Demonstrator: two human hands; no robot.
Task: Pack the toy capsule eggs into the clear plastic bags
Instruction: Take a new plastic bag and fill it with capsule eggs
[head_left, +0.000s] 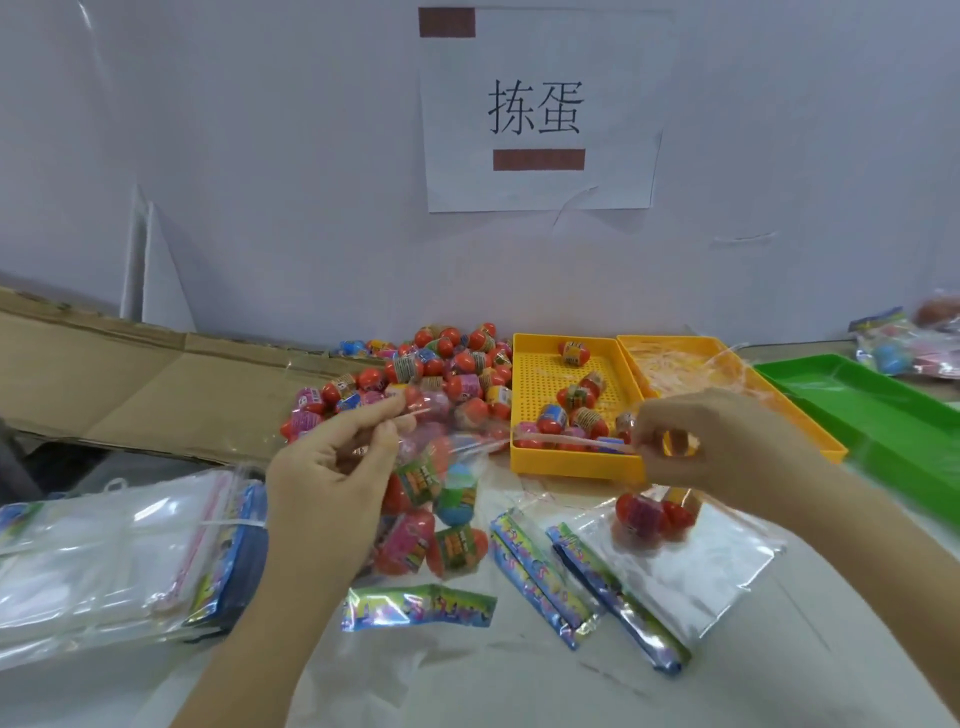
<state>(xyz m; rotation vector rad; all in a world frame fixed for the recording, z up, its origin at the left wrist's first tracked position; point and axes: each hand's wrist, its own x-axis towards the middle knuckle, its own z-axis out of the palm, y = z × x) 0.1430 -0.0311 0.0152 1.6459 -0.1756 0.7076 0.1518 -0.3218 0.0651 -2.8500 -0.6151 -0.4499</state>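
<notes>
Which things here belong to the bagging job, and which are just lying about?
Job: left hand, right hand, held bag of eggs, egg pile, yellow tray of eggs, stack of clear bags.
Lying about: green tray, cardboard, wall sign.

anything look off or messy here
The paper sign on the wall looks creased along its lower edge. A loose heap of capsule eggs lies on the table beside the yellow tray, not in it.
</notes>
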